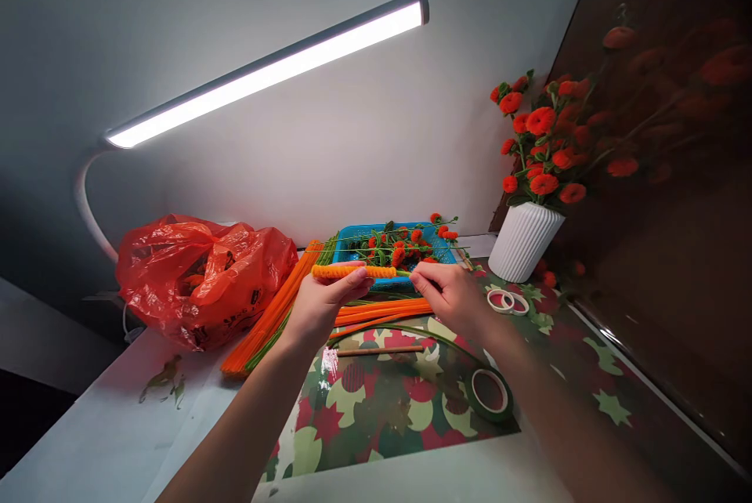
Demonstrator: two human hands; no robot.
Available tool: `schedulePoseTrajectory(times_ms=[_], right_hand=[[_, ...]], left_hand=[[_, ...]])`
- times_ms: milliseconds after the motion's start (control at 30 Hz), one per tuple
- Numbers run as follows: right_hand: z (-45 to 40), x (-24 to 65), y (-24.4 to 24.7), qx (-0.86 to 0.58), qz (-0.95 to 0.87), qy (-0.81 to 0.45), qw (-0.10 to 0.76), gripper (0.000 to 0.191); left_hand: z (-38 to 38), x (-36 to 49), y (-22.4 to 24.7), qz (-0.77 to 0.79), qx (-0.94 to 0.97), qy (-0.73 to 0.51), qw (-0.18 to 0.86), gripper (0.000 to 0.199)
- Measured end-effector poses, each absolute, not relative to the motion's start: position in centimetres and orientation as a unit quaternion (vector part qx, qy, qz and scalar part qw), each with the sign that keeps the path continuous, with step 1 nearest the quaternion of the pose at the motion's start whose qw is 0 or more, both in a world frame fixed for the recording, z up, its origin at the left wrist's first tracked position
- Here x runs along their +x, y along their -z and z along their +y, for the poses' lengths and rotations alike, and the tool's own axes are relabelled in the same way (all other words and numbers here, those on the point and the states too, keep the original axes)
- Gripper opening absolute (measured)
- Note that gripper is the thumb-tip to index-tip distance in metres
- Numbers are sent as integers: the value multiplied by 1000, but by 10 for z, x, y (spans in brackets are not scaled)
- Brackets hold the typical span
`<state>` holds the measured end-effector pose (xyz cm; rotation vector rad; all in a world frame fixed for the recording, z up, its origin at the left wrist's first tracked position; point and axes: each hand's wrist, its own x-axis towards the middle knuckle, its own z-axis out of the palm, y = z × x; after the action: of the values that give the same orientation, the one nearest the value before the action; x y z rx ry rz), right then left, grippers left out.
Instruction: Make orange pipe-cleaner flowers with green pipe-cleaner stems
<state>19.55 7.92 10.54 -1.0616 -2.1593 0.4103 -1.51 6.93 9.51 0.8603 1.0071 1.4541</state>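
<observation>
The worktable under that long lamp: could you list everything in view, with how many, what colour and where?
Lamp: one, dark casing, lit white, above
Plastic bag: one, red, left
Loose stems: many, orange and green, beside bag and mid-mat
Basket: one, blue, centre back
Basket flowers: several, orange-red
Vase: one, white, right
Vase flowers: many, orange-red
Small rings: two, white, near vase
Tape roll: one, green, mat's right
Stick: one, brown, mid-mat
Mat: one, green-red-cream, on table
Table: one, whitish
Wall: grey, behind
Glossy panel: one, dark brown, right
Fuzzy coil: one, orange, between hands
Coil's stem: one, green, coil's right end
Left hand: one, holding coil
Right hand: one, gripping coil's stem
</observation>
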Motion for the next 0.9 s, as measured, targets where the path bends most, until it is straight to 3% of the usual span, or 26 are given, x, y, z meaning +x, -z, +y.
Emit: schedulePoseTrajectory(times_ms=[233, 433, 667, 900], right_hand=[[73, 187, -104, -402, -831, -190, 334, 35], [81, 201, -108, -411, -822, -236, 317, 18], [83, 209, -113, -405, -818, -193, 361, 19], [81, 215, -118, -420, -834, -152, 325, 18]], left_hand=[[65, -6, -93, 426, 377, -588, 575, 35], [68, -17, -100, 429, 364, -628, 537, 37], [68, -23, -105, 435, 372, -634, 520, 39], [68, -26, -102, 458, 413, -606, 503, 32]])
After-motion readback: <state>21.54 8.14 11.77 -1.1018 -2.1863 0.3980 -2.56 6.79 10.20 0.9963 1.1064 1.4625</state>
